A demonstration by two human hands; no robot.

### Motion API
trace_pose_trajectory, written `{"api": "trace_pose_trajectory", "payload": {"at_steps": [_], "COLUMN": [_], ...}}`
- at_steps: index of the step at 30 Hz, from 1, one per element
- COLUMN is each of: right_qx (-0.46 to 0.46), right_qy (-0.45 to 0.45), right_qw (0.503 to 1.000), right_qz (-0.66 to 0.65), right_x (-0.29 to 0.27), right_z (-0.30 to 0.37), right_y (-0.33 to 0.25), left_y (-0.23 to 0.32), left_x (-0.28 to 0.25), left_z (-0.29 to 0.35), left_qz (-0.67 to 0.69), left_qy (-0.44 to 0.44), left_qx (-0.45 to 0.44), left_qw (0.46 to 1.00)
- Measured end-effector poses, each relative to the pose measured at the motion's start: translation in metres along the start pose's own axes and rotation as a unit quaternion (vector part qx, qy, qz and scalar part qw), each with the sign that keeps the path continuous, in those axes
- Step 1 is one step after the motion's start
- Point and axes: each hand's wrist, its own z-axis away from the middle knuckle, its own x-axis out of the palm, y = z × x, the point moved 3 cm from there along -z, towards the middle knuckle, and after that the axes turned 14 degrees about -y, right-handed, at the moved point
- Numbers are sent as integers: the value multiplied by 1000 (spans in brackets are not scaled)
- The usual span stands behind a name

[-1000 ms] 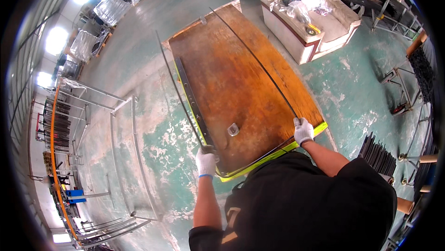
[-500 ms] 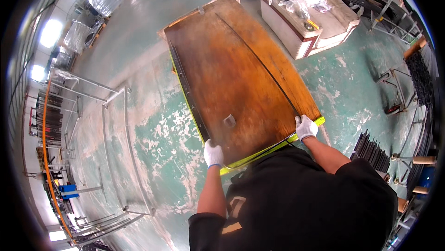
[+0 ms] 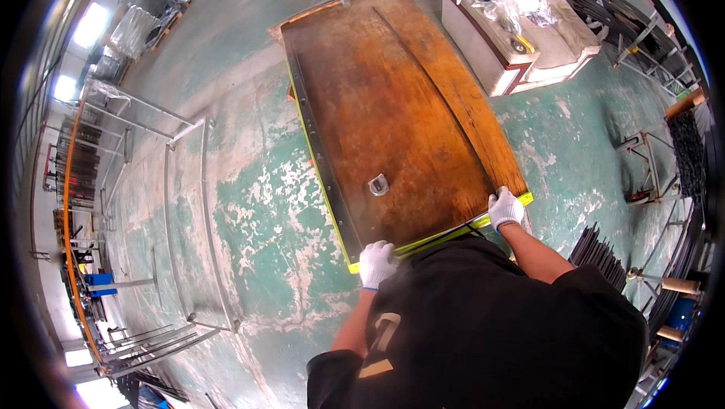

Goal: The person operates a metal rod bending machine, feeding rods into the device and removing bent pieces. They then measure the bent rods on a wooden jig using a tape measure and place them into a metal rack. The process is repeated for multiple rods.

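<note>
A long wooden table [image 3: 393, 107] with a worn brown top and bright yellow-green edging stretches away in front of me. A thin black strip [image 3: 442, 92] runs lengthwise over its right part. At the near right corner my right hand [image 3: 506, 209], in a white knit glove, is closed on the near end of this strip. My left hand [image 3: 377, 264], gloved the same way, is at the near left corner with its fingers curled over the edge; what they hold, if anything, is hidden. A small clear piece [image 3: 378, 185] lies on the tabletop.
A pale sofa [image 3: 521, 39] with plastic wrap and a tape roll on it stands beyond the table's right side. Metal frames [image 3: 204, 220] stand to the left. Bundled black rods [image 3: 598, 258] are near my right elbow. Wrapped stacks [image 3: 136, 31] sit far left.
My left hand has moved right, off the table's left side strip and onto the near edge. My right hand stays at the near right corner. The view has shifted slightly.
</note>
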Motion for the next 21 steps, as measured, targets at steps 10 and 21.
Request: {"api": "trace_pose_trajectory", "payload": {"at_steps": [10, 21], "right_qx": [-37, 15], "right_qy": [-24, -100], "right_qw": [999, 994], "right_qz": [4, 33], "right_x": [-11, -22], "right_z": [-29, -14], "right_y": [-16, -13], "left_y": [-5, -2], "left_x": [-26, -10], "left_z": [-25, -9], "left_qz": [-83, -102], "left_qy": [-20, -85], "left_qx": [-14, -49], "left_qw": [996, 990]}}
